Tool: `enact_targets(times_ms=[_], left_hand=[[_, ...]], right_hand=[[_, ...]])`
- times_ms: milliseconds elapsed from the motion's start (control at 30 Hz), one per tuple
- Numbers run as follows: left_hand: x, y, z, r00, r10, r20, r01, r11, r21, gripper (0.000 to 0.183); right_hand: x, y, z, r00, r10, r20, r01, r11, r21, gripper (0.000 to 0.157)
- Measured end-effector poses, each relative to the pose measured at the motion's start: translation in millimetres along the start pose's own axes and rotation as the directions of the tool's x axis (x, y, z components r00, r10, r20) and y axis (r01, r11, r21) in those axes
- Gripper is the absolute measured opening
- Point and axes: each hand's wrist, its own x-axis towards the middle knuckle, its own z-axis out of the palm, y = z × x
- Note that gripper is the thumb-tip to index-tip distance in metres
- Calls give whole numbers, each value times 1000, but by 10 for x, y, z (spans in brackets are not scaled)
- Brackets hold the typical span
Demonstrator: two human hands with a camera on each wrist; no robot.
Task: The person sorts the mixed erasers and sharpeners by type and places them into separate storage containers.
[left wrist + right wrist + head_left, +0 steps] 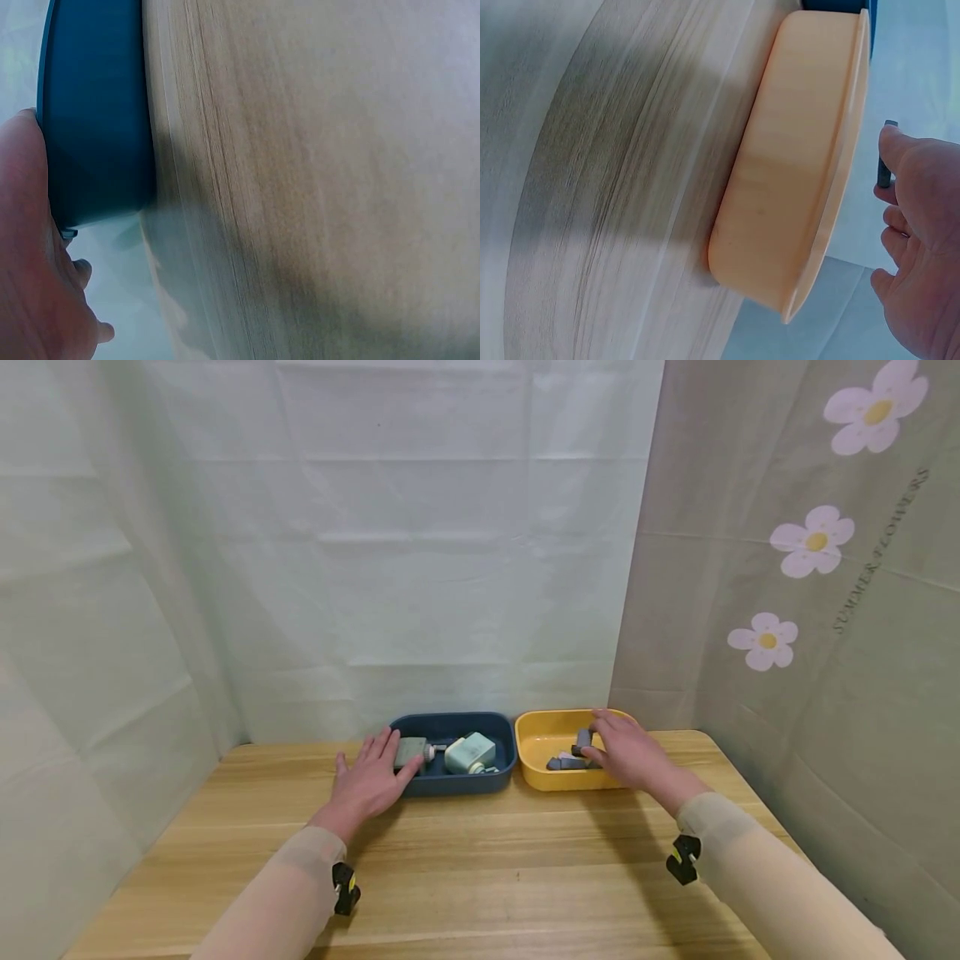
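Note:
My left hand (370, 783) rests with fingers spread on the left end of a dark blue bin (453, 785). In the left wrist view its thumb lies along the bin's rim. Inside that bin lie two small pump-style bottles, a grey-green bottle (410, 752) near my fingers and a pale mint bottle (471, 752) to its right. Over the yellow bin (534, 727), my right hand (632, 752) pinches a small dark grey block-like piece (885, 165) between thumb and fingertip. Below it, several small grey pieces (568, 763) lie on the bin floor.
Both bins stand side by side at the back of a wooden table (480, 868). Close behind hangs a pale cloth curtain (420, 568), and a flower-printed curtain (810, 727) borders the right side.

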Motion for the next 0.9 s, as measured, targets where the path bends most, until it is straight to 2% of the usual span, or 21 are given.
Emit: enact_targets(times_ms=[667, 900], left_hand=[[-23, 10, -5, 1000, 6, -10, -6, 1000, 13, 98], [-17, 12, -2, 1000, 7, -6, -7, 1000, 14, 97]], right_hand=[[51, 127, 147, 998, 47, 50, -45, 998, -34, 36], [31, 143, 138, 998, 27, 55, -26, 999, -32, 57]])
